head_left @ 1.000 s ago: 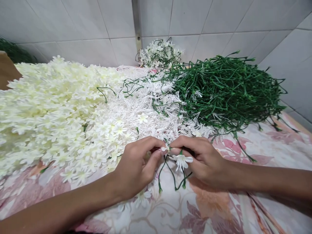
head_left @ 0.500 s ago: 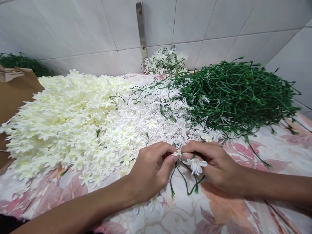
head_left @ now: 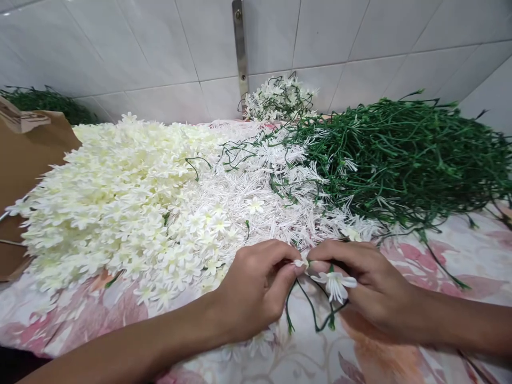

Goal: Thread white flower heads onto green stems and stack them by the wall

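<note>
My left hand (head_left: 262, 282) pinches a small white artificial flower (head_left: 301, 262) between thumb and forefinger. Close against it, my right hand (head_left: 362, 282) is closed on a branching green artificial stem (head_left: 314, 309), with its thumb and fingertips at the base of that small flower. A second white flower (head_left: 336, 284), opened out, sits on another branch of the same stem in front of my right fingers. Bare green tips of the stem hang below both hands. My fingers partly hide the join between flower and stem.
Loose cream-white blossoms (head_left: 112, 202) are heaped at the left, beside a brown cardboard box (head_left: 36, 154). White stamen pieces (head_left: 248, 186) lie in the middle. Green stems (head_left: 412, 160) pile up at the right. A flowered bunch (head_left: 280, 98) rests against the tiled wall (head_left: 168, 104).
The view has shifted slightly, so the hands and piles appear a little further right or lower. Both hands keep the same pinch on flower and stem.
</note>
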{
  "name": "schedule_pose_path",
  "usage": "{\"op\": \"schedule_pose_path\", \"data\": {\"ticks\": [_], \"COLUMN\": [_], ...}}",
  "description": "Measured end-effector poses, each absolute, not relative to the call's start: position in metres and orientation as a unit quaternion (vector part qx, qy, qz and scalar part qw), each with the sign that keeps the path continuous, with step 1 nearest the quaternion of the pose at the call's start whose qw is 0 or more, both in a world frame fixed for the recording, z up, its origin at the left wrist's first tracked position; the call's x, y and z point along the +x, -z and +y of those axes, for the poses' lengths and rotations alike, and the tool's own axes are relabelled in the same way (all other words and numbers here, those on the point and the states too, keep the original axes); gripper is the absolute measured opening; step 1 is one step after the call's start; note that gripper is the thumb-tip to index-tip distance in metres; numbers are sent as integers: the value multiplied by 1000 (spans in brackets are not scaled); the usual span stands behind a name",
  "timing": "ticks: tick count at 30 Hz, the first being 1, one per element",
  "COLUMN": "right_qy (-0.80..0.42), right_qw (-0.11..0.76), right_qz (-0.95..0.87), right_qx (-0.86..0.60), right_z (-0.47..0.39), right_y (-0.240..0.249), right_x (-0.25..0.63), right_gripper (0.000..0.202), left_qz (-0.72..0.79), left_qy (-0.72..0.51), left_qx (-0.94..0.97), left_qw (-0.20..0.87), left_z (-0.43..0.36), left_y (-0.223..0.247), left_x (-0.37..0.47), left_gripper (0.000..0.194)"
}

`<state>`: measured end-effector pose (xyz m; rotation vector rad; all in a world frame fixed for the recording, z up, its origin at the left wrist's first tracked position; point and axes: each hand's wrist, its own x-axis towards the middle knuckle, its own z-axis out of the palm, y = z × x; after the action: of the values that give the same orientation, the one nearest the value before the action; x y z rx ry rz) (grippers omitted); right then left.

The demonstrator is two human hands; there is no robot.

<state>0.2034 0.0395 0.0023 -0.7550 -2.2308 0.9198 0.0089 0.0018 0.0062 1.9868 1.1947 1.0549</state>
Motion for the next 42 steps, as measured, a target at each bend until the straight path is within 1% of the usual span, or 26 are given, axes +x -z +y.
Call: {"op": "schedule_pose_path", "data": {"ticks": [11, 17, 22, 26, 32, 42], "right_qy": [-356, -330, -365, -357, -344, -390], "right_qw": [313, 327, 318, 322, 332, 304], "right_qz": [-832, -843, -826, -833, -839, -824], "right_qx": [-288, -272, -288, -275, -260, -275], "right_z": [39, 38, 36, 37, 39, 42], "right_y": [-5, -4, -2, -4, -6, -4], "right_x": [198, 197, 199, 199, 200, 196], "right_gripper": [23, 22, 21, 23, 24, 21], "left_qz": [450, 447, 462, 469, 482, 487], "left_qy": [-394, -384, -383, -375, -352, -365], "left_qx": [746, 753, 726, 715, 723, 724], "left_qw": [294, 293, 336, 359, 349, 325], "left_z": [0, -2, -1, -1, -4, -1], "left_y": [-5, -4, -7, -9, -8, -4], "left_x": [8, 5, 3, 3, 3, 6], "left_gripper": [9, 10, 12, 13, 15, 17]}}
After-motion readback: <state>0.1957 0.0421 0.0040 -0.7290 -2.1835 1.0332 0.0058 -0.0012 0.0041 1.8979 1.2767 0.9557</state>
